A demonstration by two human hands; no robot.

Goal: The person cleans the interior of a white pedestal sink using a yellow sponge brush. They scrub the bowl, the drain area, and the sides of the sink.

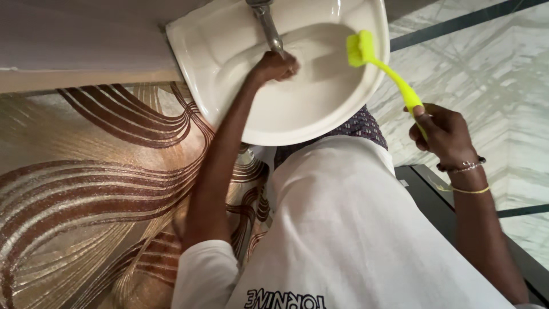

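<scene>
Head view: the right hand (443, 131) is clenched around the handle of a yellow-green brush (377, 63), its head held over the white basin (229, 91) near the far rim. The left hand (275, 67) is curled under the metal tap (267, 23). The bowl looks clean; no foam or running water shows.

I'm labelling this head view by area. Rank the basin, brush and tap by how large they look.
1. Basin, by far the largest.
2. Brush, held by the right hand.
3. Tap, partly cut off at the top edge, so its place is unsure.
</scene>
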